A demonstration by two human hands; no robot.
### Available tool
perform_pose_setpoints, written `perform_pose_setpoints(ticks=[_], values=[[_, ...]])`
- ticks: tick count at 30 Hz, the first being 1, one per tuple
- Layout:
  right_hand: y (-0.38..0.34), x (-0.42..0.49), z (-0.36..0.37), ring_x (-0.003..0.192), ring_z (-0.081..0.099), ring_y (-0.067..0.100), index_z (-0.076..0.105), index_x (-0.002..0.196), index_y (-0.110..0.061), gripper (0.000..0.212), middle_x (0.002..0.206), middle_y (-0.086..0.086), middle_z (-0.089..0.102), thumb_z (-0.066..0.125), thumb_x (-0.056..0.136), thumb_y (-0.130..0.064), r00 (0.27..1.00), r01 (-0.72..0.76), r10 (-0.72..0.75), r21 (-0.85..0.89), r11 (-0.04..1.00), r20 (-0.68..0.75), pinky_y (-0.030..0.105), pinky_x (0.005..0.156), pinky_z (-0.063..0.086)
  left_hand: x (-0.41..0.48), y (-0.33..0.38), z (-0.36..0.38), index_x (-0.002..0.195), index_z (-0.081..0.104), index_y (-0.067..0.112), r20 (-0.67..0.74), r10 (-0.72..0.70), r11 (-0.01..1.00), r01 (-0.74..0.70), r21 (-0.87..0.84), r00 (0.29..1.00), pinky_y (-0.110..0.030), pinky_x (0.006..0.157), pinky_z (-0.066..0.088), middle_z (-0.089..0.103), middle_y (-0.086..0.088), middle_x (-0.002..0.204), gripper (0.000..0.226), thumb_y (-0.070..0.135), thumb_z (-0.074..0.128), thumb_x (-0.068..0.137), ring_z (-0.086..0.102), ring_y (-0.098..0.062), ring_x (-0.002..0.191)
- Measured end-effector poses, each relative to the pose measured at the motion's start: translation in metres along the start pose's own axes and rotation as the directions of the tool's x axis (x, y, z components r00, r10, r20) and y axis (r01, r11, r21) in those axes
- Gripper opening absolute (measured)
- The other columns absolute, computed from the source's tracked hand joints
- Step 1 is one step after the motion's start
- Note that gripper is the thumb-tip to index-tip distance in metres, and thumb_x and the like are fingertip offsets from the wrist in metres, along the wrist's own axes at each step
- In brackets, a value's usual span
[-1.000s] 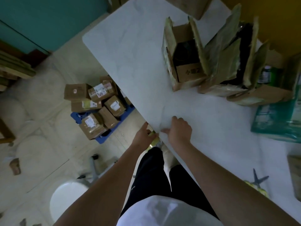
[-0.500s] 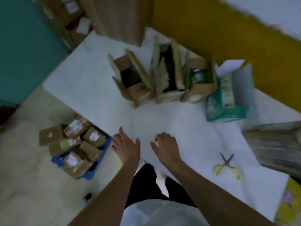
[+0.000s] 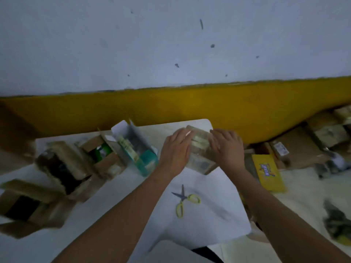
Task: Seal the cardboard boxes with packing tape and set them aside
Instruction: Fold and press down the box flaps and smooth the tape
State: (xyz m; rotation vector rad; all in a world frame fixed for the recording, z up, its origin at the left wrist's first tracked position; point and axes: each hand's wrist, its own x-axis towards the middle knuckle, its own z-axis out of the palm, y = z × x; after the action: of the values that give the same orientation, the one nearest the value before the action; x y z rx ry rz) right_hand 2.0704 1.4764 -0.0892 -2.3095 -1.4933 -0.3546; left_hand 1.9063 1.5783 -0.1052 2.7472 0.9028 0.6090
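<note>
Flanking a small brown cardboard box wrapped in glossy tape (image 3: 199, 149), both of your hands lie on it at the far end of the white table (image 3: 209, 224).

Hands:
- Left hand (image 3: 176, 150): palm down over the box's left side and top, fingers nearly straight and close together. The thumb is hidden.
- Right hand (image 3: 227, 149): palm down over the box's right side, fingers spread and only slightly bent, tips reaching the top edge. The thumb is hidden.
- Neither hand plainly curls round the box. You cannot tell whether the box is lifted or sits on the table.

Task item, location: the taped box is by the table's far right corner, near the yellow painted wall band (image 3: 190, 109) and just right of an open teal and white carton (image 3: 136, 150).

Also on the table:
- Yellow-handled scissors (image 3: 185, 201), lying flat between your forearms, apart from the box.
- Open brown box with a green item inside (image 3: 106, 158), touching the carton's left side.
- Open brown box with dark contents (image 3: 62, 168), further left, flaps up.
- Another open brown box (image 3: 28, 205) at the near left; blurred.

Off the table, to your right:
- Flat yellow packet with a blue logo (image 3: 268, 171).
- Brown parcels (image 3: 303, 147) lying against the wall.
</note>
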Motion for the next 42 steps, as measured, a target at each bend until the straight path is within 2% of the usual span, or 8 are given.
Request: perform_pose_setpoints(ticks=[5,11,16,21,26,34,38,42], values=[[0.042,-0.01,0.052,0.15,-0.003,0.03,0.017,0.155,-0.006,0.068,0.163,0.009,0.006,0.018,0.104,-0.051,0.9,0.007,-0.043,0.084,0.996,0.434,0.049,0.122,0.006,0.024,-0.008,0.05,0.155,0.017,0.023,0.306,0.112,0.986,-0.144,0.085,0.945,-0.035,0.1,0.045,0.011,0.006,0.163,0.055,0.04,0.017,0.103,0.005,-0.016,0.151],[0.066,0.016,0.057,0.124,0.042,0.062,0.031,0.133,0.007,0.034,0.129,0.046,0.046,0.035,0.106,-0.013,0.849,0.384,-0.428,0.194,0.903,0.31,0.073,0.102,0.031,0.049,-0.006,0.056,0.153,0.022,0.028,0.338,0.063,0.986,-0.111,0.124,0.939,-0.042,0.093,0.051,0.02,0.007,0.161,0.055,0.049,0.021,0.102,0.013,-0.019,0.149],[0.069,0.039,0.058,0.151,0.007,0.027,0.024,0.153,-0.004,0.1,0.161,0.013,0.017,-0.01,0.087,-0.071,0.891,0.027,-0.138,0.252,0.967,0.433,0.042,0.124,0.002,0.071,0.003,0.065,0.15,0.03,0.026,0.314,0.021,0.967,-0.099,0.236,0.949,-0.046,0.089,0.051,0.034,-0.001,0.154,0.055,0.046,0.036,0.099,0.028,-0.026,0.142],[0.077,0.052,0.057,0.15,-0.012,0.022,0.009,0.157,-0.012,0.079,0.165,0.001,-0.003,0.023,0.098,-0.062,0.828,-0.074,-0.069,0.231,0.97,0.557,0.042,0.123,0.007,0.075,-0.004,0.086,0.138,0.039,0.017,0.196,0.087,0.952,-0.14,0.273,0.977,-0.043,0.08,0.049,0.044,-0.009,0.147,0.063,0.055,0.048,0.089,0.042,-0.031,0.135],[0.064,0.055,0.051,0.15,0.001,0.026,0.007,0.157,-0.015,0.085,0.165,0.0,0.002,0.037,0.094,-0.065,0.849,-0.019,0.02,-0.006,1.0,0.529,0.051,0.109,0.032,0.075,-0.009,0.088,0.143,0.028,0.016,0.274,0.094,0.944,-0.174,0.282,0.957,-0.046,0.091,0.046,0.033,-0.014,0.151,0.093,0.05,0.076,0.071,0.028,-0.035,0.143],[0.031,0.037,0.044,0.147,0.008,0.043,0.003,0.155,-0.003,0.096,0.162,0.018,0.007,0.056,0.092,-0.053,0.843,-0.006,0.094,-0.166,0.986,0.529,0.059,0.112,0.02,0.063,-0.009,0.065,0.146,0.025,0.014,0.329,0.149,0.971,-0.2,0.129,0.933,-0.045,0.091,0.051,0.022,-0.015,0.156,0.086,0.027,0.057,0.067,0.011,-0.035,0.148],[0.02,0.029,0.047,0.133,0.036,0.043,0.034,0.147,-0.003,0.1,0.147,0.018,0.04,0.046,0.079,-0.075,0.903,-0.144,0.166,-0.084,0.986,0.396,0.058,0.104,0.032,0.052,-0.009,0.059,0.147,0.019,0.015,0.35,0.154,0.982,-0.182,0.048,0.924,-0.045,0.097,0.049,0.019,-0.015,0.157,0.095,0.024,0.062,0.062,0.009,-0.037,0.148],[0.007,0.024,0.045,0.119,0.042,0.039,0.032,0.147,-0.004,0.107,0.132,0.016,0.043,0.064,0.068,-0.069,0.899,-0.073,0.136,-0.163,0.984,0.417,0.054,0.093,0.035,0.027,-0.012,0.054,0.149,0.017,0.02,0.383,0.1,0.994,-0.107,-0.003,0.918,-0.042,0.103,0.042,0.011,-0.007,0.16,0.095,0.025,0.065,0.068,0.002,-0.03,0.149]])
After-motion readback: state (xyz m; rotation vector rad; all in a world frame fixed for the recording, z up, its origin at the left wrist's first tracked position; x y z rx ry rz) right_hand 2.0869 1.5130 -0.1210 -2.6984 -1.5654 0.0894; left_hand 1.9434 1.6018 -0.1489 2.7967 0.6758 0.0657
